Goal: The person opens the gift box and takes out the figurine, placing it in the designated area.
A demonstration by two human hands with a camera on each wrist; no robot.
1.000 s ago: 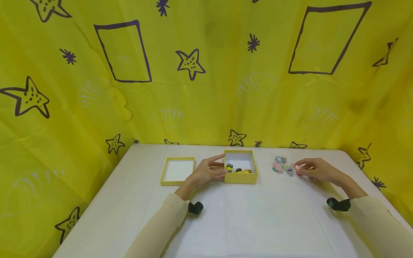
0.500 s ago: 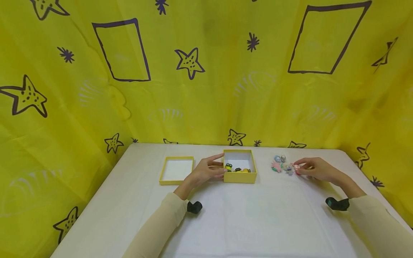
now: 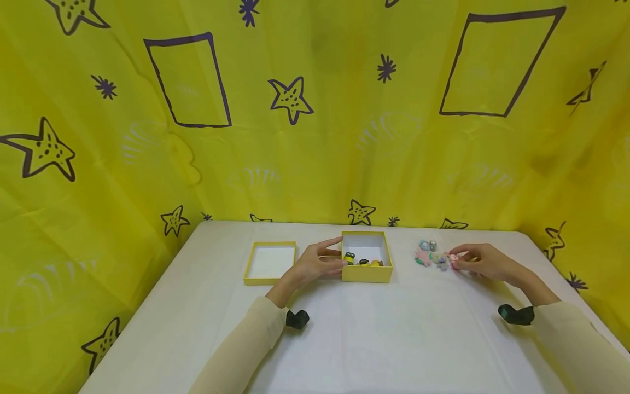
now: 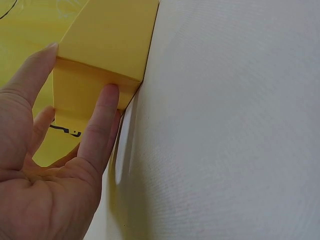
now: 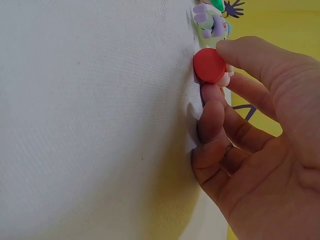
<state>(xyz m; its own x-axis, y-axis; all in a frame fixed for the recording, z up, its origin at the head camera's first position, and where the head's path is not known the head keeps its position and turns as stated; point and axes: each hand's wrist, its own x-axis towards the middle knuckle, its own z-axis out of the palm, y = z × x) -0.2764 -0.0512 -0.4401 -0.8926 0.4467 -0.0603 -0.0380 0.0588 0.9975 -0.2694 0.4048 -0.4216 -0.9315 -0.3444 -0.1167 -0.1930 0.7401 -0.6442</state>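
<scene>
My left hand (image 3: 317, 261) rests its fairly straight fingers against the left side of a small yellow open box (image 3: 366, 274); the left wrist view shows the fingertips (image 4: 108, 92) touching the cardboard. Inside the box, several yellow and black toy figures (image 3: 364, 261) lie along the near wall. Farther right, my right hand (image 3: 487, 260) pinches a small pink toy figure (image 3: 455, 261) between thumb and fingers. Its round red base (image 5: 209, 65) faces the right wrist camera. Beside it is a cluster of small pastel toy figures (image 3: 424, 256), one purple and green (image 5: 212, 25).
A shallow yellow-rimmed box lid (image 3: 270, 282) with a white inside lies left of my left hand. The table has a white cloth (image 3: 394, 339). Behind and at both sides hangs a yellow curtain (image 3: 330, 153) with star drawings.
</scene>
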